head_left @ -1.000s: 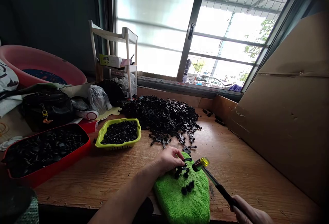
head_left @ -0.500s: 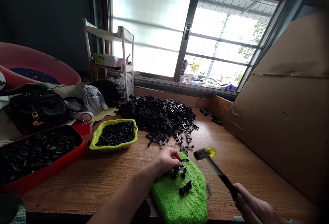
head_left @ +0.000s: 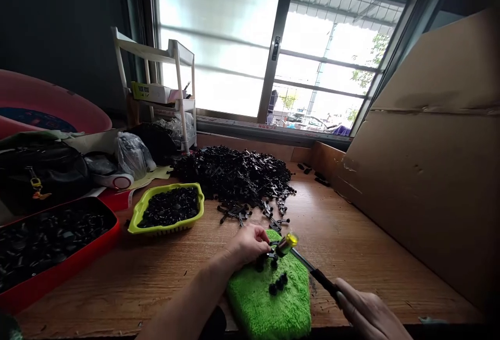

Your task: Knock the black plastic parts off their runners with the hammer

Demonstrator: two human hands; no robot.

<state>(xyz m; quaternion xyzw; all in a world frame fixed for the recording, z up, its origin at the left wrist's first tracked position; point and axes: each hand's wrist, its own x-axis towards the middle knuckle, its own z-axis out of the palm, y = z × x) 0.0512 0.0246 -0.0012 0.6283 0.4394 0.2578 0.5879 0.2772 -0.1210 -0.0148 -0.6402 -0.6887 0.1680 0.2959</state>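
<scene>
Black part [head_left: 272, 254] — under left hand [head_left: 247, 244], hammer [head_left: 286, 244] touching.

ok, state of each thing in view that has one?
left hand: pinching a black part on the green cloth
right hand: gripping the mallet handle
mallet: head down at the part
green tray: full of black pieces
red tray: full of black pieces
window: shut
</scene>
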